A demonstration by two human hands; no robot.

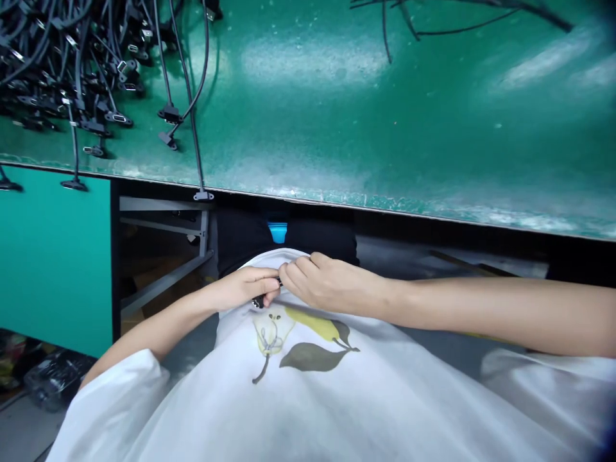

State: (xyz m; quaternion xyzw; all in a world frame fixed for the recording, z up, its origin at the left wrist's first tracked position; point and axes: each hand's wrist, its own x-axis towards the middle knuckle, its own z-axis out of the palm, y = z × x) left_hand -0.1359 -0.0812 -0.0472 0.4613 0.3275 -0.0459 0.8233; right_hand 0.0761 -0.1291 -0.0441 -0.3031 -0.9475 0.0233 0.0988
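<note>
Both hands meet low in front of the white shirt, below the table edge. My left hand [249, 286] is closed around a small black piece [258, 301], whose end with some metal pokes out under the fingers. My right hand [320, 280] touches the left fingertips, its fingers curled together in a pinch. A bit of dark material shows between the two hands; the rest of what the right fingers grip is hidden.
The green table [327, 122] spans the view ahead. Many black cables with connectors [96, 70] are heaped at its left, some hanging over the front edge. Thin black strands [462, 29] lie at the top right. A metal frame [166, 282] stands underneath.
</note>
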